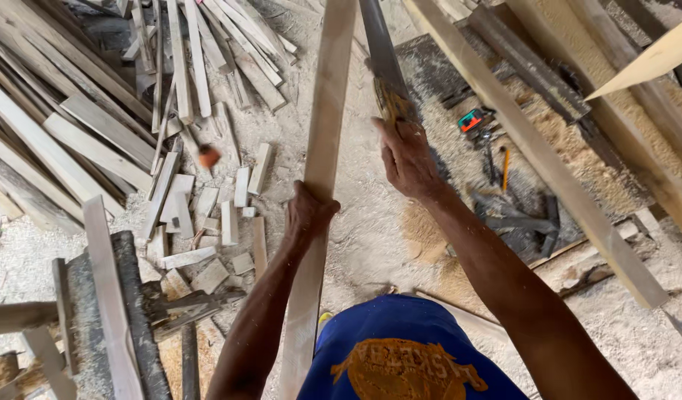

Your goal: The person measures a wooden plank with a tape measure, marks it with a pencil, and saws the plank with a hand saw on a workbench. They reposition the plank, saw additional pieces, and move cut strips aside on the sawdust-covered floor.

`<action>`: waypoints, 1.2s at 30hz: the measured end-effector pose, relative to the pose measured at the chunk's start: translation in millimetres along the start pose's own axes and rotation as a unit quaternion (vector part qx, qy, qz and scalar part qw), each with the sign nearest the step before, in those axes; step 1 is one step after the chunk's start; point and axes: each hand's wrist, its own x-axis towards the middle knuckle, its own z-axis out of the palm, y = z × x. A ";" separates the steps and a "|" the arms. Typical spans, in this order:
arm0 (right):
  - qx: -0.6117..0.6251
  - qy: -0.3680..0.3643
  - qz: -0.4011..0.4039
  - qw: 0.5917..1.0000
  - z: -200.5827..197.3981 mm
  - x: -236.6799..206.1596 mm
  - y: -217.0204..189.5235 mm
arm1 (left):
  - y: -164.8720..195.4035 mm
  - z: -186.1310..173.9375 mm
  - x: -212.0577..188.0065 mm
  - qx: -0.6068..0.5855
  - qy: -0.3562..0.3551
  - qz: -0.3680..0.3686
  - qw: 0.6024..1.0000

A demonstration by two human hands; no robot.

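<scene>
Head view: left hand (309, 211) grips one plank (322, 148); right hand (406, 159) grips one saw (381, 59)

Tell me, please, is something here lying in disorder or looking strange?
Yes. Short wood offcuts lie scattered at all angles on the sawdust-covered floor, left of the long plank in the left hand. The right hand holds a handsaw. Small tools lie loose in the sawdust.
</scene>
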 end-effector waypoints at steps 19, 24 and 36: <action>0.050 0.107 0.159 0.980 -5.7 -22.1 93.3 | 117.1 43.0 168.2 -0.067 0.051 0.054 0.995; 0.104 0.076 0.240 0.962 47.8 -5.2 128.7 | 141.6 39.9 230.7 -0.097 0.066 0.095 0.988; 0.050 0.078 0.216 0.972 85.5 108.3 176.8 | 213.6 18.5 390.7 -0.227 0.072 0.233 0.943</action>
